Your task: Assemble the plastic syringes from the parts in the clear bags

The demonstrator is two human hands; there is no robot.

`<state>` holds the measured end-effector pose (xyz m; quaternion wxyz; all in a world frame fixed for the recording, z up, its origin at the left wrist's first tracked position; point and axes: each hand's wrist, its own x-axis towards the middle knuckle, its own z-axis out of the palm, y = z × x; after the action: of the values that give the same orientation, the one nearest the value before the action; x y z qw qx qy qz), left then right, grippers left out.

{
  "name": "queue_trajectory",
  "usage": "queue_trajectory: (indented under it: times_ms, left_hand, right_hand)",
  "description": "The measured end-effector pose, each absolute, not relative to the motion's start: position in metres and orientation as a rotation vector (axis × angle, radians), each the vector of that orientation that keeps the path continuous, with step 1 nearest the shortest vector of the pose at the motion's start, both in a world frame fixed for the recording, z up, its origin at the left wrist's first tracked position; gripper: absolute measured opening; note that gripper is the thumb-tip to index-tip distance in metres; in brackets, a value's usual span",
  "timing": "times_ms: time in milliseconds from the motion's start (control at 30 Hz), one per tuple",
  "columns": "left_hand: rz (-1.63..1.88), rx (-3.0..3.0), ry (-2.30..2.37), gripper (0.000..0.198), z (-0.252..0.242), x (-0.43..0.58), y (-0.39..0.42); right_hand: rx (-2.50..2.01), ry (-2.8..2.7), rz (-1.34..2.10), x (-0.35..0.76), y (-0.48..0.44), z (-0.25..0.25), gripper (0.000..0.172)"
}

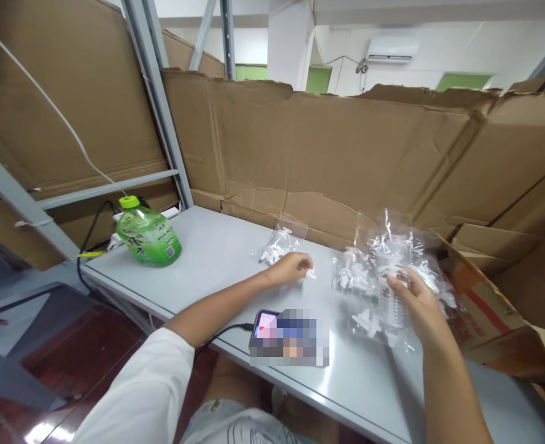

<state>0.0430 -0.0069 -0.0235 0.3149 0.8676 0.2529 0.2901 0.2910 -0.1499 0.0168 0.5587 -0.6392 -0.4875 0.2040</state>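
My left hand [291,267] is closed in a pinch on a small white plastic piece [310,273] above the middle of the table. To the right, my right hand [420,299] has its thumb and fingers on a clear ribbed plastic container [391,305] with white parts at its top. Around it lie clear plastic bags of white fittings, one bag [352,271] just left of it and another bag [367,322] in front. A further bag of white parts [279,243] rests behind my left hand. Glare on the plastic blurs where the container and bags meet.
A phone-like device [262,327], partly pixelated, lies near the front edge of the grey table [217,253] with a cable plugged in. The green bottle [147,237] stands at left. An open cardboard box [485,302] is at right; cardboard sheets [323,142] wall the back.
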Motion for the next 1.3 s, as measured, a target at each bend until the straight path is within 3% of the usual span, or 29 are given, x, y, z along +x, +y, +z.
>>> queue_trajectory:
  times_ms: [100,267,533,800,1133,1300]
  left_hand:
    - [1.039,2.038,0.675,0.011,0.003,0.035,-0.003]
    - [1.338,1.573,0.530,0.023,0.049,0.018,-0.003]
    - [0.766,1.359,0.324,0.028,0.058,0.014,-0.002]
    - [0.355,1.682,0.161,0.024,0.066,0.010,-0.013]
    - [0.209,1.953,0.066,0.028,0.083,0.004,-0.019]
    - [0.452,1.726,0.020,0.049,0.077,0.011,-0.026]
  right_hand:
    - [-1.523,-1.274,0.586,0.282,-0.151,0.017,0.040]
    - [-1.477,-1.418,0.784,0.263,-0.154,0.015,0.044]
    - [-1.352,-1.667,0.844,0.241,-0.154,0.012,0.040]
    - [-1.306,-1.729,0.865,0.241,-0.153,0.011,0.038]
    - [-1.321,-1.735,0.817,0.246,-0.154,0.011,0.040]
    - [-1.328,-1.686,0.802,0.248,-0.153,0.012,0.038]
